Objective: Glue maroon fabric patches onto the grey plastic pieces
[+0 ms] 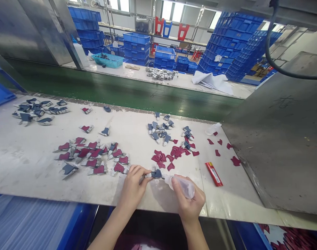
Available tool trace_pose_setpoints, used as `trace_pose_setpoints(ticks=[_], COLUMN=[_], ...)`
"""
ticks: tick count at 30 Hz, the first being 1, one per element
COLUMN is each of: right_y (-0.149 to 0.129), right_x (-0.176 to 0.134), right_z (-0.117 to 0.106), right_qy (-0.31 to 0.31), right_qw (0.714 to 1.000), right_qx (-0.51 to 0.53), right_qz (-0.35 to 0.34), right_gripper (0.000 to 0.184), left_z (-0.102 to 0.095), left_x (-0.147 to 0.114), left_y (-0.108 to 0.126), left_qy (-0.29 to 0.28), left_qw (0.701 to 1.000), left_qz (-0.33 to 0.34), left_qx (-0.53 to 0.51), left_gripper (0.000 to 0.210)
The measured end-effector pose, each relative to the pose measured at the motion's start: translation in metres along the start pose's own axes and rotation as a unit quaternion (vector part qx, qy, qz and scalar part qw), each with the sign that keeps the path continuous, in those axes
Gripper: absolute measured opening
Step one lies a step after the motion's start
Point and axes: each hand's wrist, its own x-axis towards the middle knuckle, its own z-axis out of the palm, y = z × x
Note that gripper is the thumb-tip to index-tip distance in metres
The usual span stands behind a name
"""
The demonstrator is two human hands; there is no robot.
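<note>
My left hand [134, 184] pinches the pale end of a small dark blue and grey plastic part [156, 173] just above the white worktable [101, 185]. In my right hand [191, 201] is a translucent squeeze bottle [185, 186], tilted so its thin tip points left at the blue part; whether the tip touches it I cannot tell. Loose dark red pieces [176, 152] lie just beyond my hands. Left of my left hand is a heap of grey parts with red faces [92, 152]. More blue-faced parts [158, 130] are spread farther back.
A red packet [213, 174] lies right of my right hand, and another clear bottle [213, 129] behind it. A metal housing [283, 139] bounds the right side. Blue-grey parts [37, 110] are piled far left. Beyond runs a green conveyor belt [127, 93], with stacked blue crates [228, 38] behind.
</note>
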Motion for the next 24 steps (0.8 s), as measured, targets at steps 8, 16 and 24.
trace_pose_setpoints(ticks=[8, 16, 24], right_y=[0.004, 0.034, 0.047], right_x=[-0.007, 0.013, 0.025], right_z=[-0.002, -0.032, -0.038], right_qy=[0.060, 0.172, 0.127], right_qw=[0.996, 0.962, 0.959], right_qx=[-0.001, 0.019, -0.065], right_qz=[0.065, 0.209, 0.244], right_gripper=[0.013, 0.044, 0.069], left_z=[-0.002, -0.003, -0.006], left_x=[0.001, 0.001, -0.001], left_y=[0.002, 0.003, 0.001], left_qy=[0.009, 0.006, 0.016], left_qw=[1.000, 1.000, 0.996], left_qz=[0.000, -0.016, -0.070], left_qx=[-0.001, -0.012, -0.051], left_gripper=[0.005, 0.004, 0.012])
